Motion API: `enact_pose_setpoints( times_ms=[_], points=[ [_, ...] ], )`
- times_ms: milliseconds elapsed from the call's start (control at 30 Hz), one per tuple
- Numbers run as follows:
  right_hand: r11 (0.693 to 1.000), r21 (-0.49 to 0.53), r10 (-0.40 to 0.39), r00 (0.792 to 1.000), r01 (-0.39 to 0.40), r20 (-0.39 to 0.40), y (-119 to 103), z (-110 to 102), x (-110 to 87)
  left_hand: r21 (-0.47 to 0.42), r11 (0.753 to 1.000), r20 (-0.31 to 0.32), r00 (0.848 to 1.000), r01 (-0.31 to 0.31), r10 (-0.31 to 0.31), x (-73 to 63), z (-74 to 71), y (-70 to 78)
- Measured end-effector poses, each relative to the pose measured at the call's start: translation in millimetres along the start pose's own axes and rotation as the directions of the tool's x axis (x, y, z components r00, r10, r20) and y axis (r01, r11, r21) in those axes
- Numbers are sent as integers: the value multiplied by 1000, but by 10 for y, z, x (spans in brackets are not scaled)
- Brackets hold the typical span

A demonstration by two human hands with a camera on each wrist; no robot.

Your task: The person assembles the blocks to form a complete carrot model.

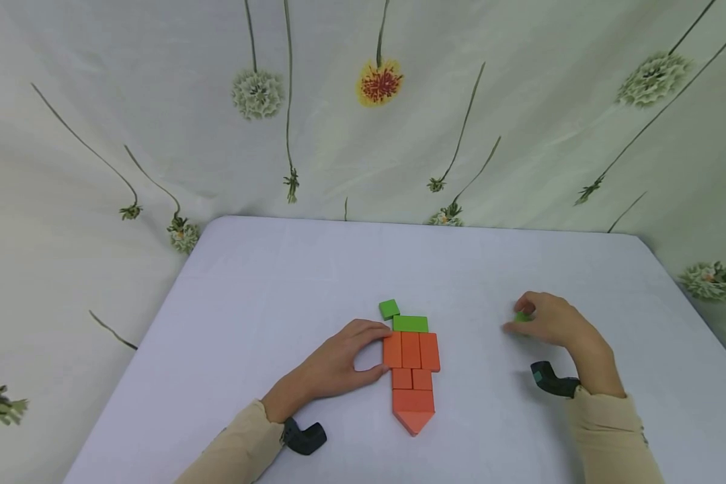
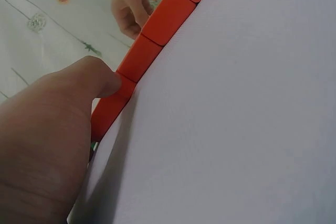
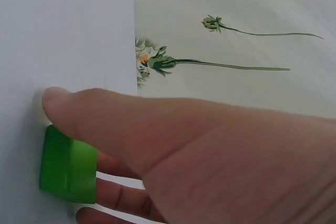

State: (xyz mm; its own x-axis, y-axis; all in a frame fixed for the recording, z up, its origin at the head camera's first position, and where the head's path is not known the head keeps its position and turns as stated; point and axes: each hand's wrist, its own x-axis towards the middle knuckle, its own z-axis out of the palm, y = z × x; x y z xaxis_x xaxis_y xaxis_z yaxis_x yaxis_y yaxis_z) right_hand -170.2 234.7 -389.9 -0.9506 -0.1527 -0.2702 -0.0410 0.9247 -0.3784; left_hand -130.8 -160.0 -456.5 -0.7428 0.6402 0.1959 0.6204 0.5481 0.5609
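Orange blocks (image 1: 411, 349) lie flat in a column with an orange triangle (image 1: 414, 421) at its near end. A green rectangular block (image 1: 410, 324) caps the far end, and a small green block (image 1: 389, 309) sits askew at its upper left corner. My left hand (image 1: 341, 361) holds the leftmost long orange block (image 2: 111, 109) between thumb and forefinger at its two ends; the left wrist view hides the forefinger. Off to the right, my right hand (image 1: 553, 320) grips another green block (image 3: 69, 166) close to the tabletop, thumb on one side, fingers behind.
A white-covered table (image 1: 302, 269) carries everything. Behind it hangs a pale cloth (image 1: 339, 154) printed with flowers. Dark curved wrist pieces (image 1: 553, 380) stick out by both cuffs.
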Motion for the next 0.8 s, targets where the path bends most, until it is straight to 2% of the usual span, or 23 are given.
enact_pose_setpoints(
  times_ms=[233,467,800],
  points=[
    [1000,-16,8,1000,-8,12,-1,-8,-16,-3,1000,-2,1000,-3,3,4,10,-13],
    [1000,-13,-14,1000,14,-17,-22,40,4,-12,1000,16,1000,26,-26,4,26,-32],
    [998,-1,-67,995,67,-74,-56,81,65,-6,1000,10,1000,16,-16,-1,24,-37]
  ],
)
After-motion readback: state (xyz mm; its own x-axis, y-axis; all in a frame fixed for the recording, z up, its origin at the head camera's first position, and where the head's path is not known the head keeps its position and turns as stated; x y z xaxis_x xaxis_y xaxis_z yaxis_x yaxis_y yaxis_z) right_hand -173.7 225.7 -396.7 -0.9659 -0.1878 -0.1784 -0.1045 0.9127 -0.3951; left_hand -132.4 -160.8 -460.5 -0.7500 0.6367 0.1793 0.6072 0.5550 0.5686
